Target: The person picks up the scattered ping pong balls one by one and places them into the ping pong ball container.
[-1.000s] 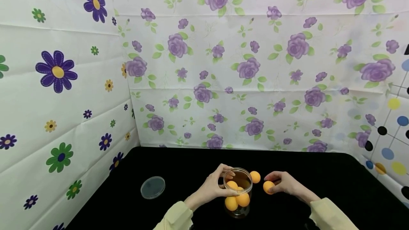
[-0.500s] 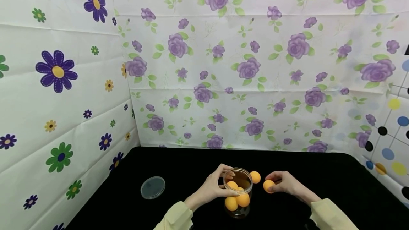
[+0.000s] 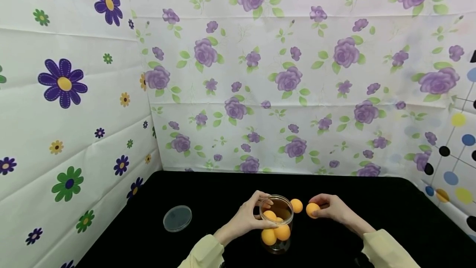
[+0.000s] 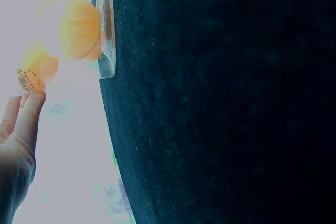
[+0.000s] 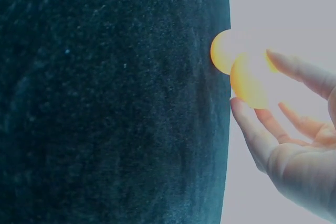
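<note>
My left hand (image 3: 243, 217) grips a clear jar (image 3: 281, 209) near its open rim, thumb in front and fingers behind. Inside the upright jar lie several orange ping-pong balls (image 3: 282, 232); in the left wrist view the jar (image 4: 107, 35) carries a printed barcode label. To the right of it, my right hand (image 3: 336, 210) pinches another orange ping-pong ball (image 3: 312, 210) between thumb and fingers. In the right wrist view this ball (image 5: 251, 81) overlaps a loose ping-pong ball (image 5: 220, 52), which sits on the table just beyond the jar's right side.
A round clear lid (image 3: 177, 218) lies flat on the black tabletop (image 3: 223, 187), left of the jar. Flower-printed sheets (image 3: 230, 73) hang behind the table and on its left; a dotted sheet (image 3: 451, 168) hangs on the right.
My right hand has risen slightly with the pinched ping-pong ball, away from the front of the table. The left hand and jar hold their place; the view shifts a little.
</note>
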Tool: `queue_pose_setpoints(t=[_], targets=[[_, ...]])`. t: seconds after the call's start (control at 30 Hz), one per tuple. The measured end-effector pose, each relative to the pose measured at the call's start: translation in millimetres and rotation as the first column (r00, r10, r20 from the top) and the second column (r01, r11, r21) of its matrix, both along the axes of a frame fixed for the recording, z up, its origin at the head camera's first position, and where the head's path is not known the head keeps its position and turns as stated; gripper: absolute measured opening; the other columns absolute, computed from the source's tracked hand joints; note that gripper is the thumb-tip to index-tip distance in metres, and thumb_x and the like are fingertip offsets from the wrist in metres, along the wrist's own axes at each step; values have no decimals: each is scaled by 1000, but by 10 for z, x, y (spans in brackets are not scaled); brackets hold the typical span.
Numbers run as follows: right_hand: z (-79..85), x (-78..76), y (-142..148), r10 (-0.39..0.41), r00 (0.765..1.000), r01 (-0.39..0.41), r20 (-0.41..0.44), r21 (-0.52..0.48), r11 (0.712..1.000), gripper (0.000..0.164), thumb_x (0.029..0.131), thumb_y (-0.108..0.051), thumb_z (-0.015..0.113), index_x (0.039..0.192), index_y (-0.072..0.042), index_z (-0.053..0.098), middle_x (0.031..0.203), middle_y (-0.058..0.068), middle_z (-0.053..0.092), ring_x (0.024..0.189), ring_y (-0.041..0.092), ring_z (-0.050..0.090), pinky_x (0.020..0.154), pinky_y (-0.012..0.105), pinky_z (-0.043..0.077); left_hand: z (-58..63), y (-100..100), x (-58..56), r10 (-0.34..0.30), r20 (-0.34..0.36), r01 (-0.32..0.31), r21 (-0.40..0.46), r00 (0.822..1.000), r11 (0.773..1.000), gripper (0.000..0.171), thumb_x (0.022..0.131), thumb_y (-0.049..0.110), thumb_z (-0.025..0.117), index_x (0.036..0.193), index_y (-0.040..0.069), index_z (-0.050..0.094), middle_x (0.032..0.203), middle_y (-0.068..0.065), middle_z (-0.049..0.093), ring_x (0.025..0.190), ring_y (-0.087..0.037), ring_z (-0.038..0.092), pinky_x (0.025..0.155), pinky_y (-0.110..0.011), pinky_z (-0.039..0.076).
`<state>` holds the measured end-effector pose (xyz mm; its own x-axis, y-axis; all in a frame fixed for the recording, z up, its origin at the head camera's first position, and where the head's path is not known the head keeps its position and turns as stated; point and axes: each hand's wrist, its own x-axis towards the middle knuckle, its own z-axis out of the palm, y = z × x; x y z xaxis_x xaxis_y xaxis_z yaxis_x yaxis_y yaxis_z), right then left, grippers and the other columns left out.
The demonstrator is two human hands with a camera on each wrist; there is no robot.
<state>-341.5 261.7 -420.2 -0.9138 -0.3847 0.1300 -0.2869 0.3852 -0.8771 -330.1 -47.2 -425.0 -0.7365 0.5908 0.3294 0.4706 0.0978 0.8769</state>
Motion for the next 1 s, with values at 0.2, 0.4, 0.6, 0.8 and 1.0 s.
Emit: queue_pose_setpoints(t=[0.2, 0.4, 0.6, 0.8, 1.0], targets=[[52, 21, -22, -18, 1000, 18, 18, -8, 1000, 43, 78, -11, 72, 110, 11, 54, 99, 15, 58, 84, 27, 59, 69, 37, 49, 60, 3, 45, -13, -10, 14, 7, 1000, 1000, 54, 79, 17, 71, 125, 13, 42, 118, -11, 50, 106, -26, 48, 75, -29, 47], [114, 33, -53, -25, 1000, 25, -4, -25, 999, 43, 78, -10, 72, 110, 12, 54, 99, 16, 58, 84, 28, 58, 68, 36, 50, 242, -22, 183, -31, -1, 31, 16, 1000, 999, 55, 80, 18, 71, 124, 5, 42, 117, -18, 49, 106, -32, 47, 75, -29, 47], [165, 27, -81, -35, 999, 34, -32, -25, 999, 45, 77, -13, 73, 110, 11, 55, 98, 14, 58, 84, 28, 59, 68, 33, 50, 293, -28, 228, -29, 4, 29, 12, 1000, 1000, 53, 80, 16, 70, 124, 5, 42, 117, -18, 48, 106, -33, 46, 75, -29, 47], [232, 45, -112, -30, 999, 29, -25, -43, 999, 48, 77, -15, 73, 112, 10, 54, 101, 15, 58, 86, 29, 58, 71, 39, 49, 277, -23, 215, -30, -1, 30, 17, 1000, 999, 54, 80, 17, 70, 124, 5, 42, 117, -17, 49, 106, -32, 47, 75, -29, 47], [311, 83, -155, -17, 999, 15, -28, -71, 997, 47, 78, -15, 73, 113, 10, 53, 101, 16, 58, 85, 29, 58, 72, 41, 49, 268, -20, 209, -29, -5, 29, 8, 1000, 1000, 54, 80, 19, 70, 124, 4, 42, 117, -16, 49, 106, -30, 47, 75, -29, 47]])
